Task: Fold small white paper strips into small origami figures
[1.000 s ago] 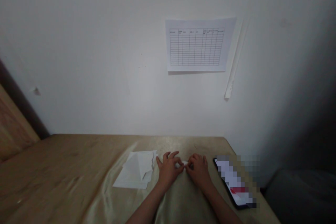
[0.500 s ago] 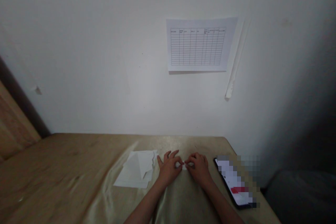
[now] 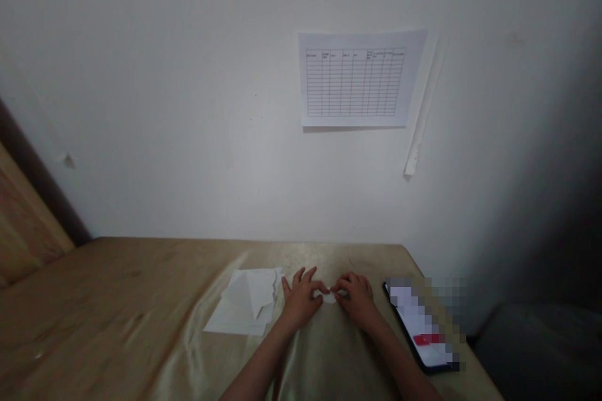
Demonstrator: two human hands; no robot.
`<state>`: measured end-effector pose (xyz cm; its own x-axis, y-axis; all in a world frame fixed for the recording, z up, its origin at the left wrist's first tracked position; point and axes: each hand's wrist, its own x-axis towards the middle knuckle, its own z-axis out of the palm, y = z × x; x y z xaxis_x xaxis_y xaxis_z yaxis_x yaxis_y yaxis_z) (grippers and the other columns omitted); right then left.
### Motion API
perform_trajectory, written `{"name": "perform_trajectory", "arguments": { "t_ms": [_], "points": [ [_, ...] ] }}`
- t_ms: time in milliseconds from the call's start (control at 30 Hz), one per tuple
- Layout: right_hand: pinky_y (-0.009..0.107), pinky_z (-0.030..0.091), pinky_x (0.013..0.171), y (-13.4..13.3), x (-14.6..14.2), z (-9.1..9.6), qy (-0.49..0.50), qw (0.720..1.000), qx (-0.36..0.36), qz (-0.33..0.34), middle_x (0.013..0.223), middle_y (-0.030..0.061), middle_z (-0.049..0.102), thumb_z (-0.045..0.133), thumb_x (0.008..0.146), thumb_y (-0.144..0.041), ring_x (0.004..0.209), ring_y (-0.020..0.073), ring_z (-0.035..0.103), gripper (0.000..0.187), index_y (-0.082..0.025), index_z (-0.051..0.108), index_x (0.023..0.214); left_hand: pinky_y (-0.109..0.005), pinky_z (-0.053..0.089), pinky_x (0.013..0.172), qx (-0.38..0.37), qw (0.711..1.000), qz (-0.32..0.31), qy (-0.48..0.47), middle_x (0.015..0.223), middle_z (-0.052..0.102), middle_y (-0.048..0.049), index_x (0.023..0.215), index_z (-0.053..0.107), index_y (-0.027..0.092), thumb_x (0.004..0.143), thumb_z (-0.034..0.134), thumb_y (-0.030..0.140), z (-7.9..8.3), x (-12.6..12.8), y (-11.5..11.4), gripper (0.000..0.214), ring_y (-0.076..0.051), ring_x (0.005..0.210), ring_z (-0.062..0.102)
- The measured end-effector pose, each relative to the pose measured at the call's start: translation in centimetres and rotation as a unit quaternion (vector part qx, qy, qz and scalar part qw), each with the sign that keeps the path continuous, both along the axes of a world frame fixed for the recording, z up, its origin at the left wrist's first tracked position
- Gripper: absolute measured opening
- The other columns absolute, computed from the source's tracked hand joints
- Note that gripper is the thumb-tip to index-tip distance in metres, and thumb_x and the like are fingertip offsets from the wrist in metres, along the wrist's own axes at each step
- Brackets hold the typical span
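Note:
My left hand and my right hand meet fingertip to fingertip on the cloth-covered table. Between them they pinch a small white piece of paper, mostly hidden by the fingers. Both hands have their fingers curled down onto it. A loose pile of white paper sheets, some folded or torn at the edges, lies just left of my left hand.
A phone with a lit screen lies at the table's right edge, close to my right forearm. A printed table sheet hangs on the white wall behind. A wooden panel stands at the far left.
Both hands stay together on the small paper; the fingers have shifted slightly, pressing it lower onto the cloth. The view has drifted a little.

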<state>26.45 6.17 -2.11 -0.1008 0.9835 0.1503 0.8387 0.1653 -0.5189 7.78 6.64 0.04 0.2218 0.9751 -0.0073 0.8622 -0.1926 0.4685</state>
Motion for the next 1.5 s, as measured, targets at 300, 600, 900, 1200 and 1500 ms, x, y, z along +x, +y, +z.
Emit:
{"name": "perform_trajectory", "arguments": {
  "t_ms": [300, 600, 900, 1200, 1500],
  "points": [
    [0.038, 0.030, 0.109, -0.1, 0.8, 1.0, 0.014, 0.999, -0.030, 0.025, 0.122, 0.0008, 0.067, 0.060, 0.083, -0.017, 0.122, 0.0218, 0.054, 0.032, -0.035, 0.076, 0.104, -0.069, 0.003, 0.121, -0.003, 1.000, -0.009, 0.017, 0.161, 0.040, 0.0089, 0.108, 0.074, 0.040, 0.082, 0.061, 0.019, 0.9, 0.0, -0.6, 0.035, -0.033, 0.154, 0.021],
    [0.037, 0.029, 0.111, -0.5, 1.3, 0.9, 0.017, 0.999, -0.016, 0.041, 0.123, 0.0008, 0.067, 0.054, 0.080, -0.011, 0.123, 0.0209, 0.054, 0.043, -0.036, 0.077, 0.106, -0.064, 0.006, 0.123, 0.014, 1.000, 0.002, 0.000, 0.155, 0.048, 0.0098, 0.102, 0.077, 0.042, 0.080, 0.064, 0.026, 0.8, -0.1, -0.5, 0.030, -0.032, 0.151, 0.028],
    [0.039, 0.030, 0.110, -1.1, 0.4, 0.8, 0.018, 0.999, 0.032, 0.011, 0.115, 0.0031, 0.067, 0.062, 0.088, -0.028, 0.118, 0.0222, 0.055, 0.019, -0.031, 0.076, 0.099, -0.067, 0.006, 0.121, 0.036, 0.999, 0.007, -0.014, 0.146, 0.059, 0.0089, 0.096, 0.077, 0.041, 0.084, 0.070, 0.042, 0.4, 0.2, -0.5, 0.015, -0.034, 0.146, 0.033],
    [0.036, 0.035, 0.105, -0.6, -0.1, 0.6, -0.001, 0.999, 0.036, -0.021, 0.109, 0.0042, 0.067, 0.068, 0.085, -0.034, 0.112, 0.0230, 0.058, 0.012, -0.028, 0.076, 0.092, -0.068, 0.008, 0.119, 0.046, 0.999, 0.005, -0.015, 0.144, 0.061, 0.0089, 0.094, 0.076, 0.040, 0.085, 0.071, 0.041, 0.3, 0.3, -0.3, 0.010, -0.033, 0.144, 0.036],
    [0.033, 0.037, 0.104, 0.0, 0.7, 0.2, 0.028, 0.999, 0.020, 0.000, 0.110, 0.0035, 0.068, 0.068, 0.081, -0.026, 0.112, 0.0219, 0.060, 0.017, -0.030, 0.078, 0.095, -0.071, 0.006, 0.118, 0.033, 0.999, -0.004, -0.017, 0.145, 0.059, 0.0111, 0.095, 0.075, 0.042, 0.085, 0.072, 0.035, -0.1, 0.0, 0.2, 0.013, -0.033, 0.145, 0.034]
  ]
}}
